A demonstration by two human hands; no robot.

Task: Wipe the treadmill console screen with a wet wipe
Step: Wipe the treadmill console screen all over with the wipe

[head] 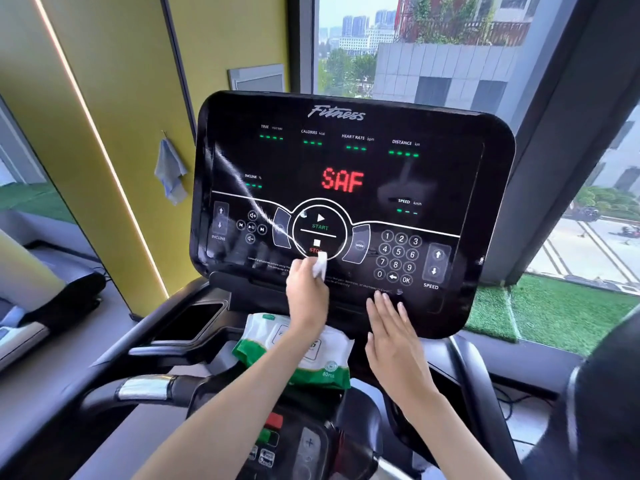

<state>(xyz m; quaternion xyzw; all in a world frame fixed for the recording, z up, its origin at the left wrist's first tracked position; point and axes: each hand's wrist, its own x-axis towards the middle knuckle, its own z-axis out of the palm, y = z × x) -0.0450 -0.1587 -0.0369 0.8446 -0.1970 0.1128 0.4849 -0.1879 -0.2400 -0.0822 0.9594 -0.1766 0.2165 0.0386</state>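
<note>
The black treadmill console screen (346, 161) fills the middle of the view, lit with "SAF" in red. My left hand (306, 294) grips a small white wet wipe (320, 266) against the screen's lower edge, just below the STOP button. My right hand (393, 330) lies flat with straight fingers on the console's bottom rim, under the number keypad. A white and green pack of wet wipes (304, 351) sits on the tray below the console, partly hidden by my left forearm.
A blue cloth (170, 169) hangs on the yellow wall at left. Chrome-capped handlebars (145, 388) and a lower control panel with red and green buttons (273, 429) lie below. Windows run behind and right of the console. Another machine stands at far left.
</note>
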